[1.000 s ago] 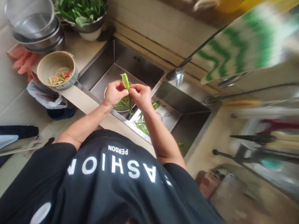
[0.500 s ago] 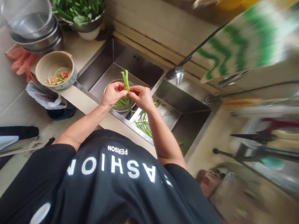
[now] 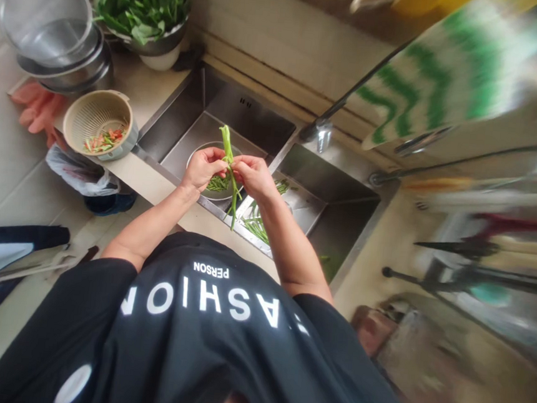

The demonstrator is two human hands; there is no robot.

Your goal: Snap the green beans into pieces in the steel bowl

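Green stalks [image 3: 226, 142] | bright, slender, lower ends splayed | between both hands [image 3: 200, 170]

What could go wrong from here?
The left hand and right hand pinch the green stalk above the bowl; if the grip slips, it could drop among the green pieces. Its lower end hangs past the bowl's near rim in this view, so a broken bit might miss. The colander stands near the counter's front edge and might fall if bumped.
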